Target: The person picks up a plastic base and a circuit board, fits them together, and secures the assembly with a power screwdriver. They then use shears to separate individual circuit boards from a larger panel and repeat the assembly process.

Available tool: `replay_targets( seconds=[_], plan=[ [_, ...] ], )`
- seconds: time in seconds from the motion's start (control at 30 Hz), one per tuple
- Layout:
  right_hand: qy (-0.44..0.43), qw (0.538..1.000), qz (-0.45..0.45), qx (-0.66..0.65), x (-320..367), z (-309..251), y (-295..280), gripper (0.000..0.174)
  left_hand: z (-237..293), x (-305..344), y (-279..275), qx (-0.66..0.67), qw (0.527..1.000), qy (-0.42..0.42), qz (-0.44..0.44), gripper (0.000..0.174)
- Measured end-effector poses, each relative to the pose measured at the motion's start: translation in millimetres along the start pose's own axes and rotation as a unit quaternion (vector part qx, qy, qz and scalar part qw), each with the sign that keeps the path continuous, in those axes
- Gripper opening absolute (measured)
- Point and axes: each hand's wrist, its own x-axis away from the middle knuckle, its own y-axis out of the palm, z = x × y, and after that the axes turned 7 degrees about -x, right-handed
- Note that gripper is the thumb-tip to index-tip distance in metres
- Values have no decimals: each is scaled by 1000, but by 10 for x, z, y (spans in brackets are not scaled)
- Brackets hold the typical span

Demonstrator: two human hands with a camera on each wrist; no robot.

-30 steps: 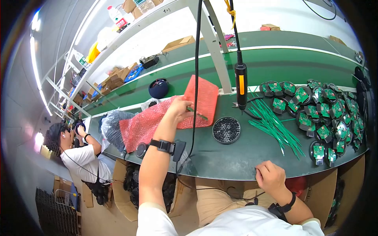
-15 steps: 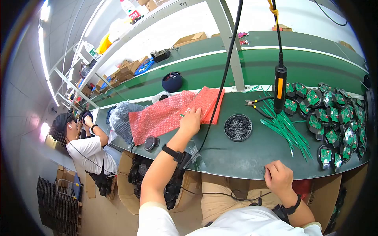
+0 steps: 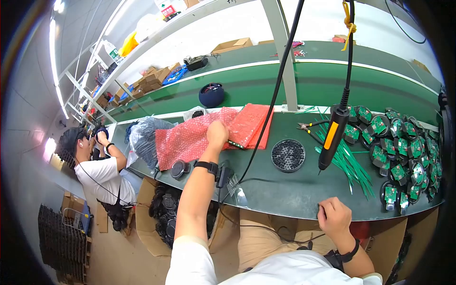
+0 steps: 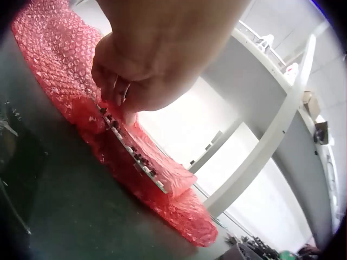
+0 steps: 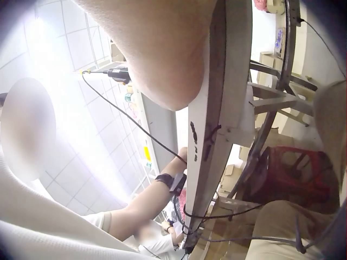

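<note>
You are seeing glossy, bumpy plastic in the bubble wrap (image 3: 178,142) and a smooth sheen on the tabletop (image 3: 278,192). You are wearing matt cloth trousers (image 3: 256,242), while the carton (image 3: 148,237) is showing dull cardboard.

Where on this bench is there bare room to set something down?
The largest free patch of bench top is in front of the round dish, between the black cable and the right hand. A narrower gap separates dish and green ties. Crowded: the right end, piled with circuit-board units; the left, under red bubble wrap.
</note>
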Motion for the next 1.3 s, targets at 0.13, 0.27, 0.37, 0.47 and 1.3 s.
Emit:
replay_targets(
  seconds=[0.13,0.27,0.37,0.47,1.3],
  plan=[
    [2,1000,0,-4,10,7,6,18,155,-36,-228,66,996,60,12,24],
    [-1,1000,-6,-3,3,-7,-10,18,9,-66,-89,102,994,36,20,26],
    [-4,1000,1,-2,-16,-1,-14,18,-151,-93,115,-29,998,47,5,37],
    [-3,1000,3,-3,-7,-2,-22,18,-146,-196,152,-43,996,13,-75,49],
    [26,999,-14,-45,-11,-27,-96,16,-714,262,-1168,525,809,-54,260,30]
  ],
)
